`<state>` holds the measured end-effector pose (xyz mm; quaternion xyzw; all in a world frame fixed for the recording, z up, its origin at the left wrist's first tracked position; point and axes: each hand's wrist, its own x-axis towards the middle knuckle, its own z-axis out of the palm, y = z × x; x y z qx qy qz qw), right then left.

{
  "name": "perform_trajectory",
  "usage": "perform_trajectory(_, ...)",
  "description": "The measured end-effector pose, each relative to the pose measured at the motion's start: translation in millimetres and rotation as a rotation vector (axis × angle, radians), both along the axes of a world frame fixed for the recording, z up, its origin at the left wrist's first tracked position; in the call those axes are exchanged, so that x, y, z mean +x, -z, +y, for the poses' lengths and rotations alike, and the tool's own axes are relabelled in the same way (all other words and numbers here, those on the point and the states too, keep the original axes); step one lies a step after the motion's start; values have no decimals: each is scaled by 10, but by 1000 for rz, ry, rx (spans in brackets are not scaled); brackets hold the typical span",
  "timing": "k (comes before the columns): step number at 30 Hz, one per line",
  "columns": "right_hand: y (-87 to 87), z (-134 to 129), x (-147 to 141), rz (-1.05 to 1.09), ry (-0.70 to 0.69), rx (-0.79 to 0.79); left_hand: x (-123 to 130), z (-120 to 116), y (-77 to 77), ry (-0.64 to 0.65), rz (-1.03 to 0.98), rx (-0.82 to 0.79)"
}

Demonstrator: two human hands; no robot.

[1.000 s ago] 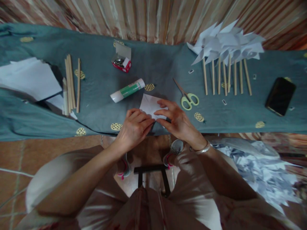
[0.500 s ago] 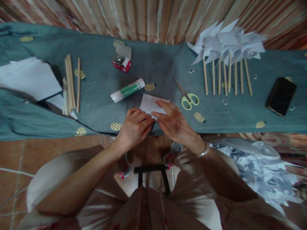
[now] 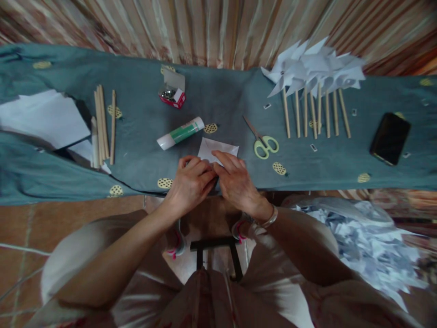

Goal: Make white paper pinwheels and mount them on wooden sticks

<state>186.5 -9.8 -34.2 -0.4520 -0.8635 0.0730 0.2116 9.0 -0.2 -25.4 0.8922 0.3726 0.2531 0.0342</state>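
A small white sheet of paper [image 3: 218, 146] lies near the front edge of the table, its lower part hidden beneath my fingers. My left hand [image 3: 194, 182] grips its near edge with fingers curled and thumb pressed in. From the other side my right hand [image 3: 235, 180] touches the same paper, thumb at the near edge close to the left thumb, forefinger reaching over the sheet. Just beyond lies a green and white glue stick [image 3: 180, 133]. Scissors with light green handles [image 3: 265, 145] rest to the right of the paper.
Wooden sticks [image 3: 102, 127] and a stack of white paper [image 3: 44, 116] lie at left. A red box of metal pins [image 3: 172, 94] stands open behind. Paper pinwheels on sticks [image 3: 314, 70] and a black phone [image 3: 390, 138] are at right. Below hangs a bag of paper scraps [image 3: 368, 241].
My right hand has moved left and in toward my left hand, its fingers now closer together on the paper's near edge. The whole view has shifted slightly.
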Motion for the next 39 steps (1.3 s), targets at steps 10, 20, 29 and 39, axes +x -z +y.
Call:
perform_trajectory(10,-2,151,292,159,123,-90,7,30,-40,5,29,23)
perform_trajectory(20,-194,132,439,132,114,-74,-202,255,11,-54,-5,36)
perform_trajectory(29,-203,89,416,117,95,-44,-44,118,-70,19,19,46)
perform_trajectory(39,-233,89,443,144,84,-129,13,88,-26,41,69,70)
